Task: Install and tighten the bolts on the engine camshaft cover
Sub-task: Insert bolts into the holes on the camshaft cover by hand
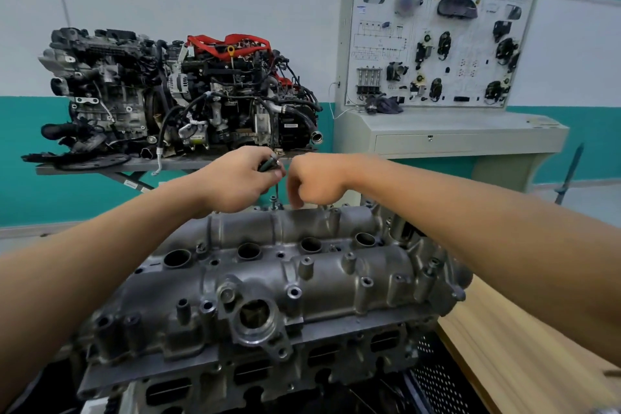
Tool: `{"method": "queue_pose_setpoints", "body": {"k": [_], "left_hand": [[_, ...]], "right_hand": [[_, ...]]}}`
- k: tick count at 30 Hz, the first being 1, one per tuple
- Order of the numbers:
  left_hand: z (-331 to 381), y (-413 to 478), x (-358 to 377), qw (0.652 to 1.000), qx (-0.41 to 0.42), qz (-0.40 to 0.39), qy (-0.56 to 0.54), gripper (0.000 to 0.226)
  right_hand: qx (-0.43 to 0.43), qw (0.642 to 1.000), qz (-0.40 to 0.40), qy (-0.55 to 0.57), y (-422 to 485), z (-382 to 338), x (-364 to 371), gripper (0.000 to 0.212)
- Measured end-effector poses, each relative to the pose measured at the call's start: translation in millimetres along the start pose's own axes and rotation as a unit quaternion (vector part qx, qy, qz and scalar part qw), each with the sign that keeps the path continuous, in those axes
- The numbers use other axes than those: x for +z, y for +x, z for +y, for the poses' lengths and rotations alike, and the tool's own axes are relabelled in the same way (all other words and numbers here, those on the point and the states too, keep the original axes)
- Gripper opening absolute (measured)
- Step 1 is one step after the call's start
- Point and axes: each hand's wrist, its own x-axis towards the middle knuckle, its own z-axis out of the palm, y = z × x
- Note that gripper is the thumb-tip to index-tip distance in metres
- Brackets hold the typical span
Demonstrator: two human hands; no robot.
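Frame centre, far edge of camshaft cover (268, 265): my left hand (235, 178) grips the driver handle (268, 165), shaft down on a bolt (274, 201). Right hand (316, 181) curled beside it; can't tell what it holds. Keep shaft vertical and start threads gently.

The left hand (237, 178) covers most of the tool (268, 164); its tip, at the 12 o'clock edge of the cover (336, 265), is too small to make out. The right hand (317, 180) hides its own fingertips.
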Motion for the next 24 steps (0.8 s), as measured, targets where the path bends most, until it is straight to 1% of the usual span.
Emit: {"method": "queue_pose_setpoints", "body": {"k": [1, 2, 3, 4, 5, 6, 7, 10, 11, 14, 17, 18, 19, 22, 24], "left_hand": [[0, 1, 2, 1.0, -0.002, 0.018, 0.004, 0.018], [-1, 2, 3, 0.999, -0.008, 0.029, -0.015, 0.019], [-1, 2, 4, 0.998, -0.018, 0.026, -0.058, 0.02], [1, 3, 5, 0.994, -0.027, 0.01, -0.11, 0.02], [4, 3, 5, 0.987, -0.029, -0.015, -0.156, 0.02], [8, 4, 6, 0.981, -0.024, -0.044, -0.188, 0.019], [12, 5, 7, 0.976, -0.014, -0.068, -0.205, 0.017], [22, 11, 12, 0.969, -0.005, -0.098, -0.227, 0.012], [23, 12, 14, 0.967, -0.009, -0.096, -0.235, 0.011], [22, 11, 23, 0.959, -0.011, -0.09, -0.27, 0.011], [17, 8, 26, 0.954, -0.012, -0.081, -0.29, 0.01], [14, 7, 26, 0.955, -0.017, -0.079, -0.284, 0.01], [12, 7, 26, 0.958, -0.023, -0.078, -0.276, 0.009], [6, 7, 29, 0.962, -0.042, -0.071, -0.259, 0.011], [5, 8, 32, 0.961, -0.049, -0.069, -0.263, 0.012]], "right_hand": [[0.01, 1.0, 0.005, -0.028, -3, 5, -4, 0.03], [0.017, 0.999, 0.033, -0.03, -7, 10, -9, 0.029], [0.016, 0.997, 0.07, -0.002, -11, 15, -15, 0.027], [0.013, 0.993, 0.098, 0.069, -16, 19, -20, 0.024], [0.008, 0.98, 0.109, 0.166, -22, 20, -24, 0.02], [-0.001, 0.96, 0.109, 0.257, -27, 21, -26, 0.014], [-0.013, 0.945, 0.114, 0.307, -31, 22, -27, 0.011], [-0.016, 0.929, 0.186, 0.319, -39, 25, -25, 0.012], [-0.016, 0.923, 0.194, 0.332, -41, 26, -25, 0.011], [-0.017, 0.898, 0.169, 0.406, -47, 31, -27, 0.004], [0.033, 0.859, 0.196, 0.472, -56, 50, -39, 0.006], [0.05, 0.859, 0.214, 0.462, -59, 57, -42, 0.006], [0.063, 0.872, 0.23, 0.427, -60, 63, -42, 0.005], [0.072, 0.937, 0.235, 0.249, -58, 68, -31, 0.005], [0.058, 0.956, 0.222, 0.183, -53, 66, -23, 0.007]]}}
